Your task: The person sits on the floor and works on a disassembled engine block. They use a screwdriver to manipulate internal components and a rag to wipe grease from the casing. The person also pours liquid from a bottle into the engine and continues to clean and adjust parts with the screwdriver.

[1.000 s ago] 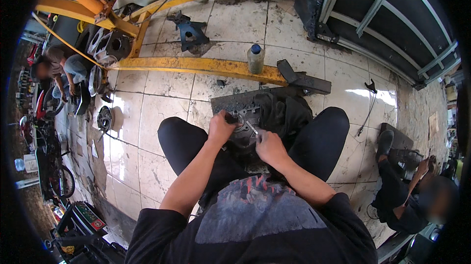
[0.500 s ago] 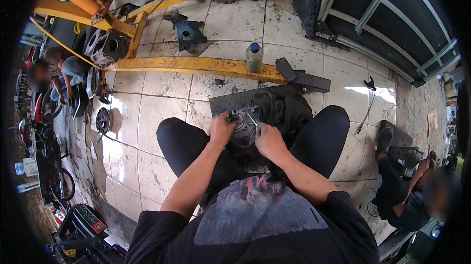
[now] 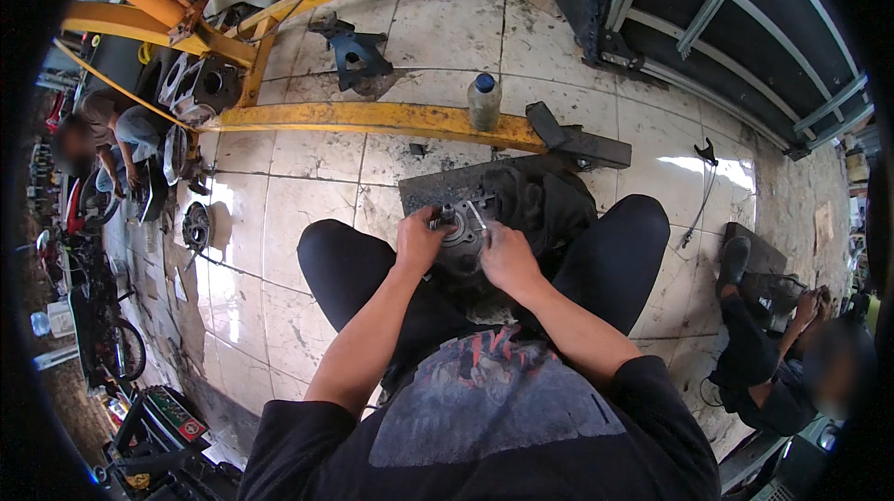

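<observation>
Between my knees sits a round grey metal housing (image 3: 458, 235) with a raised ring and a short shaft in its middle. My left hand (image 3: 419, 240) is at the housing's left side, thumb and fingers bent in against the central shaft; its exact hold is partly hidden. My right hand (image 3: 507, 257) is closed round a slim silver hand tool (image 3: 477, 215), whose kind I cannot make out. The tool slants up and left across the housing's right side. Dark, grimy cloth (image 3: 545, 198) is bunched just right of the housing, over a flat dark board (image 3: 424, 188).
Beyond the board runs a yellow steel beam (image 3: 354, 116), with a blue-capped bottle (image 3: 484, 102) by it. A dark blue metal stand (image 3: 357, 59) is farther off. A cable (image 3: 698, 203) lies on the right floor tiles. One person (image 3: 126, 142) sits far left, another (image 3: 773, 361) right.
My right hand has shifted slightly left and nearer, and the silver tool's angle has changed a little. My left hand stays at the central shaft with only a slight shift.
</observation>
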Motion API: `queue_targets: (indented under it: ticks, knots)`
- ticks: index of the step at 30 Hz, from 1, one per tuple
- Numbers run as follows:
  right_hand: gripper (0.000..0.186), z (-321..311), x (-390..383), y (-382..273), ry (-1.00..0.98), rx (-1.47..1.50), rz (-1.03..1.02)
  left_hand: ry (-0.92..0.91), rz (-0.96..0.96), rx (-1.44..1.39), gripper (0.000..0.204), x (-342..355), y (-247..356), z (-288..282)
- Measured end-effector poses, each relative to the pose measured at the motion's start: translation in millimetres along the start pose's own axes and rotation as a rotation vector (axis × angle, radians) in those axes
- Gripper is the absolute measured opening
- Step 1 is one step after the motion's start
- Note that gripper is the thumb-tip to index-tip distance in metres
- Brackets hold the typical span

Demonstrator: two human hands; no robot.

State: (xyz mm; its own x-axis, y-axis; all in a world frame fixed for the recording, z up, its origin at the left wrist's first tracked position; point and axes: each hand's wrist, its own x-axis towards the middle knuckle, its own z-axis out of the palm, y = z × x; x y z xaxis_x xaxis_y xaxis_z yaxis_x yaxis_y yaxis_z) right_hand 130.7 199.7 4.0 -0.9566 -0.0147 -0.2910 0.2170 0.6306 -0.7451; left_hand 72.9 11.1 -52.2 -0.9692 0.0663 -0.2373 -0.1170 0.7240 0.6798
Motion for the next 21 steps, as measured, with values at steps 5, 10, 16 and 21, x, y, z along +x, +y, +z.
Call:
queue_targets:
  ticks: [5,10,16,21]
  knots:
    - [0.026,10,-14,-12,-0.125,0.082,0.09,0.055,-0.069,0.014,0.05,-2,5,3]
    - [0.032,-7,-2,14,0.049,0.147,0.06,0.067,-0.007,-0.019,0.05,-4,13,-2]
    - [0.031,14,12,-5,-0.029,0.19,0.05,-0.13,0.034,-0.052,0.05,8,-8,-1]
    - [0.032,1,-19,-8,-0.1,0.15,0.044,-0.141,-0.029,-0.012,0.041,4,-3,-2]
